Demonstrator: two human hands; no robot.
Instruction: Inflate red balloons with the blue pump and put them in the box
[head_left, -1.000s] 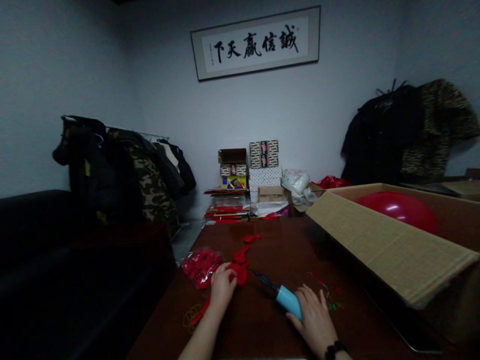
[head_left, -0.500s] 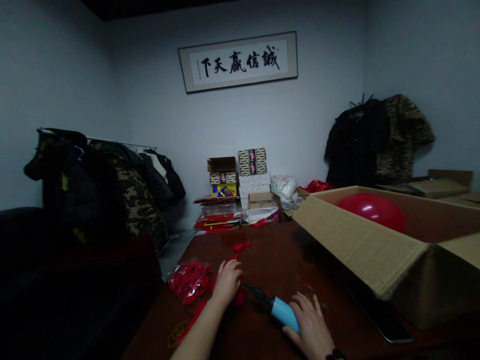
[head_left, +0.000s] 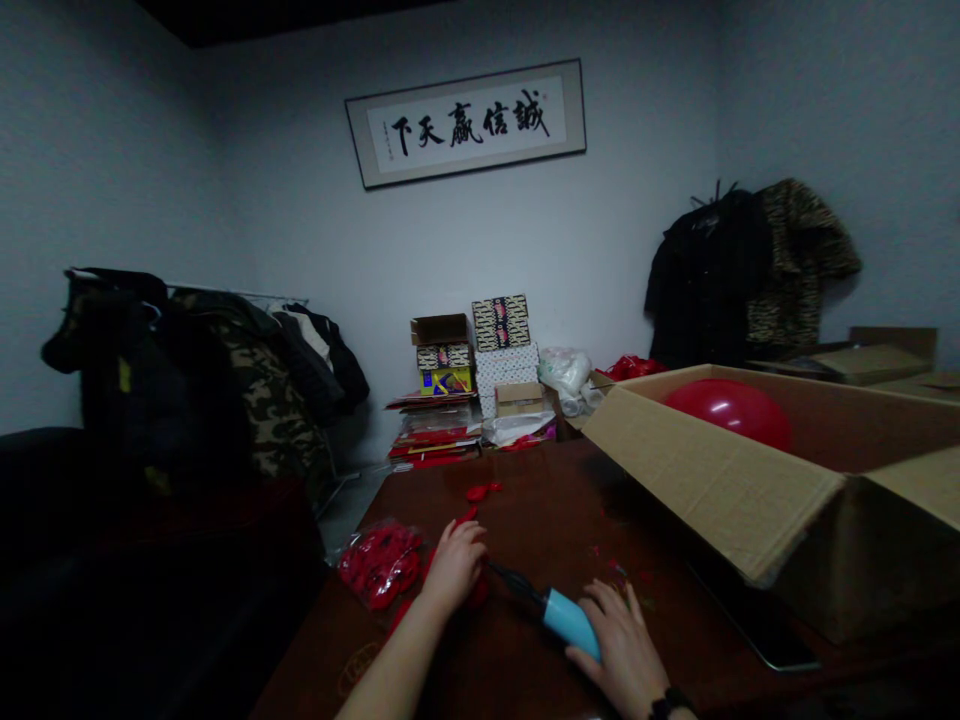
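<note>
A hand balloon pump with a light-blue body (head_left: 571, 624) and a black nozzle end lies slantwise low over the table. My right hand (head_left: 622, 640) is wrapped round the rear of its blue body. My left hand (head_left: 456, 560) is closed at the nozzle tip, on a red balloon (head_left: 477, 590) that shows limp beneath the fingers. Most of that balloon is hidden by the hand. Left of it lies a clear bag of red balloons (head_left: 381, 565). Loose red balloons (head_left: 477, 493) rest farther up the table.
An open cardboard box (head_left: 720, 480) with an inflated red balloon (head_left: 731, 412) inside stands on the right. By its base lies a dark phone (head_left: 757, 620). Red scraps (head_left: 619, 568) dot the brown table (head_left: 540, 500). Stacked boxes (head_left: 501, 370) stand behind the table.
The view has shifted slightly, so the wall scroll and the box sit a little farther left. Both hands keep nearly the same hold on the pump and the red balloon.
</note>
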